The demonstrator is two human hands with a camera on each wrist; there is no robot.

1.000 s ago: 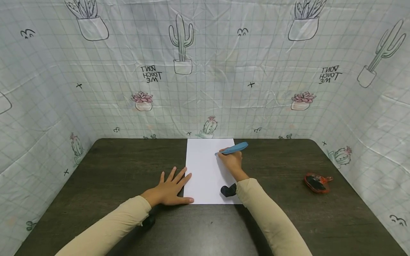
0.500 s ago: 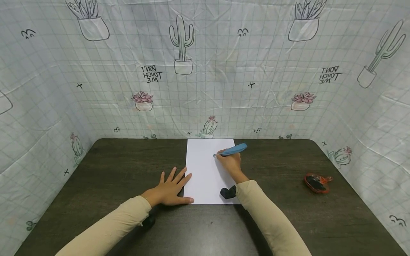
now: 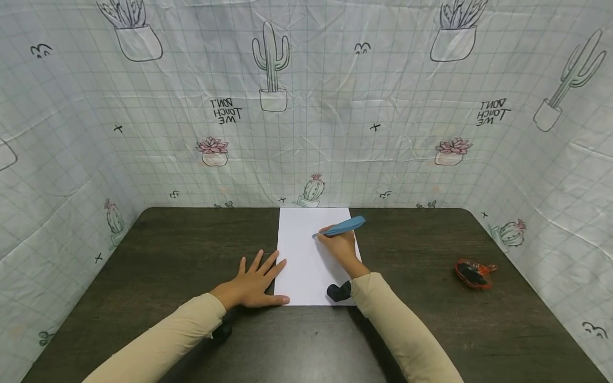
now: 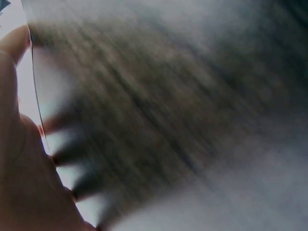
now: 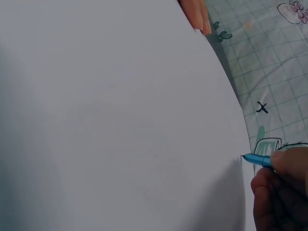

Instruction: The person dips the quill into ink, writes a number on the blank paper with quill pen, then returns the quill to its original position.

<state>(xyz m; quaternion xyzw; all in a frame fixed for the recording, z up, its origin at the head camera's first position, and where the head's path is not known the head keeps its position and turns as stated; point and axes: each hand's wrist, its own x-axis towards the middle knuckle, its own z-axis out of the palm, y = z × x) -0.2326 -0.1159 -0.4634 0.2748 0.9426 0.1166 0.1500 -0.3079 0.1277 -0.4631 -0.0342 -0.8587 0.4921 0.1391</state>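
A sheet of white paper [image 3: 301,266] lies on the dark table. My right hand [image 3: 342,246] pinches a blue pen [image 3: 346,225] over its upper right part, the broad end tilted up to the right. In the right wrist view the tip of the pen [image 5: 257,160] meets the sheet, or nearly so; no clear mark shows on the paper. With fingers spread, my left hand [image 3: 254,283] rests at the sheet's left edge, thumb and a fingertip or two over the paper. Part of the left hand [image 4: 29,168] also shows in the left wrist view.
A small red-rimmed, dark-centred object [image 3: 475,274] lies on the table [image 3: 412,319] at the right. Behind and along both sides hangs a white cloth [image 3: 335,138] printed with cacti. A black wrist device [image 3: 339,291] sits under the right sleeve, over the paper.
My right hand has slid a little to the left and toward me with the pen, its tip crossing the paper. The left hand has stayed in place.
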